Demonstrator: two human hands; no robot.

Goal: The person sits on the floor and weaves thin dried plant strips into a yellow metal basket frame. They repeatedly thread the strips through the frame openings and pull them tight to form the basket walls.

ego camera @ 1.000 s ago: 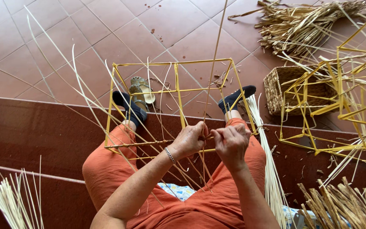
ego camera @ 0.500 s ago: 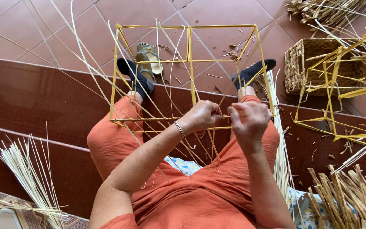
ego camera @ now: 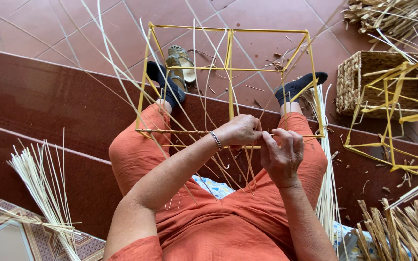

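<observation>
A yellow wire box frame (ego camera: 229, 58) rests across my lap, its near bar partly wrapped with pale straw. My left hand (ego camera: 240, 130) pinches thin straw strands (ego camera: 204, 82) against that near bar. My right hand (ego camera: 281, 154) is closed on the same bar and strands just to the right, touching the left hand's fingertips. Long loose strands fan up and away from the frame. I sit on a dark red step in orange clothes, with dark socks (ego camera: 296, 87) on my feet.
A bundle of pale straw (ego camera: 39, 183) lies at my left, another (ego camera: 326, 193) hangs by my right leg. A woven basket (ego camera: 364, 87) and more yellow frames (ego camera: 397, 121) stand at right. Sandals (ego camera: 182, 63) lie on the tiled floor. Dry reed heaps (ego camera: 402, 237) are at lower right.
The view has tilted down and closer, so frame and hands sit lower and larger. Both hands stay together on the near bar, fingers shifting slightly along the straw.
</observation>
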